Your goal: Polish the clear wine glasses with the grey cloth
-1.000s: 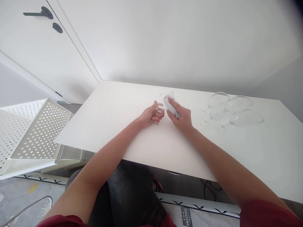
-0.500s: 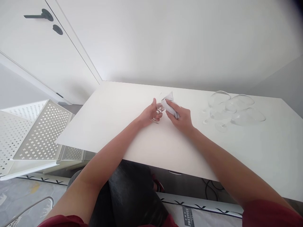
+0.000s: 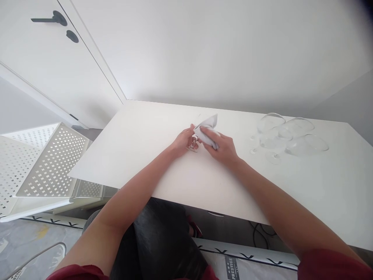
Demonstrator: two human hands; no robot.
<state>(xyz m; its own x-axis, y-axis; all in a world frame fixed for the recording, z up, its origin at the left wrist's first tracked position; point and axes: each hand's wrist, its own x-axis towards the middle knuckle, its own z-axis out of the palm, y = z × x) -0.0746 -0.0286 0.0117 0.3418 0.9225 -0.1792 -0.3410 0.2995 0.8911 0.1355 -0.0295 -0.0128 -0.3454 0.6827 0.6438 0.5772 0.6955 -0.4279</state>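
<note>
Over the middle of the white table [image 3: 140, 128], my left hand [image 3: 184, 142] is closed around a clear stemmed glass [image 3: 192, 147], its foot showing below the fingers. Most of the glass is hidden by my hands and the cloth. My right hand [image 3: 221, 147] grips a folded pale grey cloth [image 3: 207, 132] and presses it against the glass. One corner of the cloth sticks up past my fingers. To the right stand several clear wine glasses [image 3: 300, 128] in a close group.
A white perforated metal piece [image 3: 52, 163] stands beside the table's left end. The white wall [image 3: 204, 50] runs along the far edge. At the far left is a door with a dark handle [image 3: 49, 18]. Dark cables [image 3: 259, 233] lie below the table's front edge.
My right hand has moved slightly left with the cloth, which now reaches my left fingers and covers more of the glass. My left fingers have closed in toward the cloth.
</note>
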